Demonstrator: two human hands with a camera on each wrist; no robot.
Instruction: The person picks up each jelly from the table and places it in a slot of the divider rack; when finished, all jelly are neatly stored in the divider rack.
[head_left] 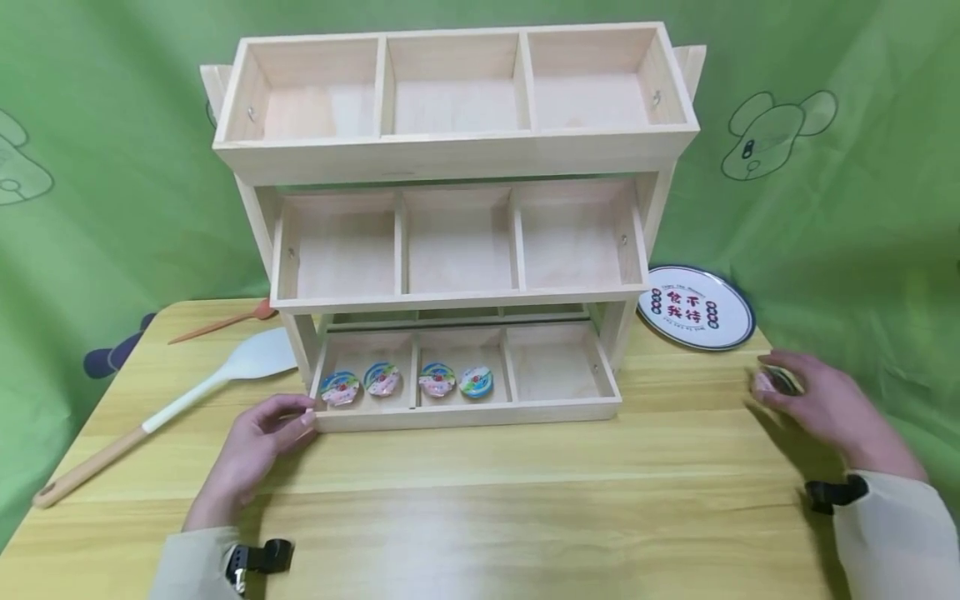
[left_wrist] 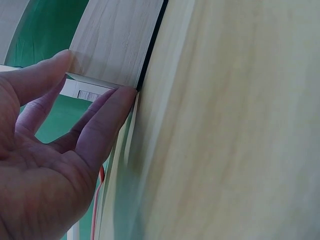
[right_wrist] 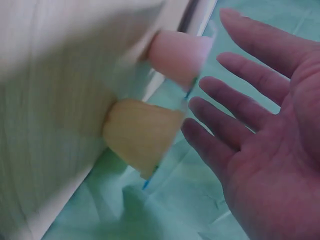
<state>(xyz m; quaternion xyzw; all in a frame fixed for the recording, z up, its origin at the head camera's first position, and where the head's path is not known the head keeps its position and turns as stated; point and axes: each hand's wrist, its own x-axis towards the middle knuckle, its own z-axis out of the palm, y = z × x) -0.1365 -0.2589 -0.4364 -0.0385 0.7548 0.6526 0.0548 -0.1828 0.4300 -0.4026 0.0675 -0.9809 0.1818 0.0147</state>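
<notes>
My left hand (head_left: 255,446) is at the front left corner of the wooden rack's bottom tray (head_left: 465,417). Thumb and fingertips pinch the tray's end board (left_wrist: 107,45) in the left wrist view. Inside the tray, two jelly cups (head_left: 340,388) with printed lids sit in the left compartment and two more jelly cups (head_left: 437,379) in the middle one. At the far right, my right hand (head_left: 832,408) is beside more small cups. The right wrist view shows a pink jelly cup (right_wrist: 177,57) and a yellow jelly cup (right_wrist: 140,132) near its spread fingertips.
The rack's middle tray (head_left: 457,298) and top tray (head_left: 457,154) rise above the bottom one. A white plate (head_left: 697,333) with a dark rim lies behind the right hand. On the left are a white spatula (head_left: 258,354) and an orange spoon (head_left: 258,310). Green cloth (head_left: 825,208) hangs behind.
</notes>
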